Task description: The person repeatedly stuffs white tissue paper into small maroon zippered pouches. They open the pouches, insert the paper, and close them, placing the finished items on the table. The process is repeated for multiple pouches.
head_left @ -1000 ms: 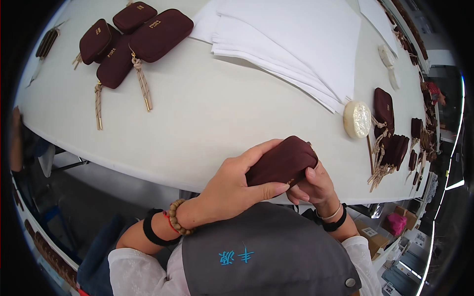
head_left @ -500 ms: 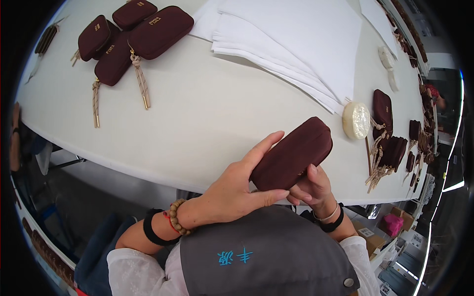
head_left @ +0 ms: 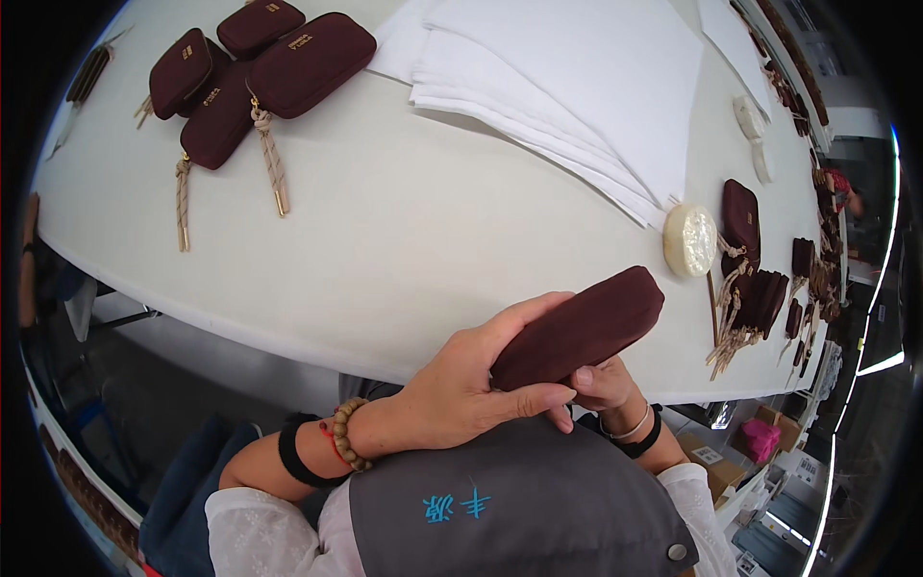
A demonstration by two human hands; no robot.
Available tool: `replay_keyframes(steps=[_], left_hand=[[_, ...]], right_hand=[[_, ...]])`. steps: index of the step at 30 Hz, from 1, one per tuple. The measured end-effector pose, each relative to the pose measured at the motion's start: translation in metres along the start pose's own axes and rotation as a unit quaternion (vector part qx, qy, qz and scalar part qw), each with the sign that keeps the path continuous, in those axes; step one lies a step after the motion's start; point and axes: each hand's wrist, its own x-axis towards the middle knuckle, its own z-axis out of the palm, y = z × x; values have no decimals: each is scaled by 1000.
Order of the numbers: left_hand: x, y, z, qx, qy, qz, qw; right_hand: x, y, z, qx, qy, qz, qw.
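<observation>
A dark maroon zip pouch [head_left: 581, 327] is held tilted over the near edge of the table, its plain fabric side facing up. My left hand [head_left: 471, 375] wraps round its left end, thumb along the near side and fingers along the far side. Beneath the near right side, my right hand [head_left: 604, 387] grips the pouch with its thumb against the lower edge; most of its fingers are hidden. Any zip pull on this pouch is out of sight.
Several maroon pouches [head_left: 312, 67] with beige cord pulls lie at the far left. White paper sheets [head_left: 558, 87] are spread at the back. A roll of clear tape [head_left: 690, 239] stands right of the hands, beside more pouches [head_left: 760, 300]. The table's near edge [head_left: 317, 358] curves in front of me.
The pouch has come down nearer to me and rolled, so it looks narrower. Both hands moved with it, and the right fingers have slipped further underneath.
</observation>
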Motion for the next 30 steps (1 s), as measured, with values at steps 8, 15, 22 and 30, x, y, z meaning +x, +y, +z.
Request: replay_keyframes(steps=[8,15,22,30], left_hand=[[6,-14,-14,8,156,-37,987],[11,6,-37,-302,246,12,921],[-2,-5,-51,-520,142,-4,843],[0,-10,-54,-405,245,31,880]], right_hand=[[0,-43,8,-178,47,107,977],[-129,-98,-123,-792,527,-102,290],[-135,-70,-160,-776,571,63,259],[-155,-63,-71,-600,620,-33,505]])
